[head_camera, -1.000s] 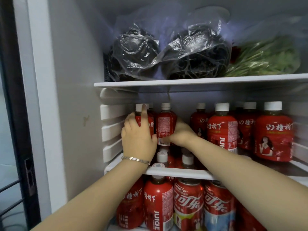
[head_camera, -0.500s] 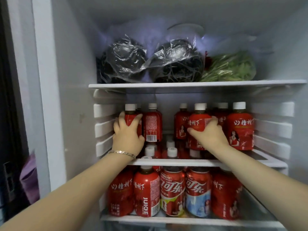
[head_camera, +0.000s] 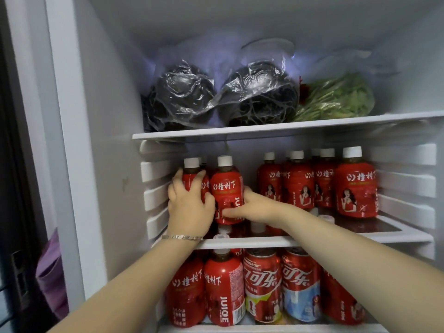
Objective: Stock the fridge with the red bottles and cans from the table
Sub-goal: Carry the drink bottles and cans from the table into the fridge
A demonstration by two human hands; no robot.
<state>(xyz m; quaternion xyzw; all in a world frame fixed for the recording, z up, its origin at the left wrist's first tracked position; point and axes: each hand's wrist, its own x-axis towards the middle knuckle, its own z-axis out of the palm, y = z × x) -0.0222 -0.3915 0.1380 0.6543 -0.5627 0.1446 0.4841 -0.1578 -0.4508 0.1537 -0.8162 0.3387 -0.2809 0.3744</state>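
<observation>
My left hand (head_camera: 189,210) curls around the leftmost red bottle (head_camera: 190,179) on the fridge's middle shelf (head_camera: 336,237). My right hand (head_camera: 258,209) grasps the neighbouring bottle (head_camera: 227,191) just beside it, both bottles upright.

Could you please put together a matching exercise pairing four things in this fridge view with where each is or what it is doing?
Things
1. leafy greens
2. cola cans
3. left hand
4. right hand

Places or states
A. grips the second bottle from the left, middle shelf
B. top shelf, right of the dark bags
C. grips the leftmost bottle, middle shelf
D. bottom shelf in view

Pairs: 1-B; 2-D; 3-C; 4-A
</observation>
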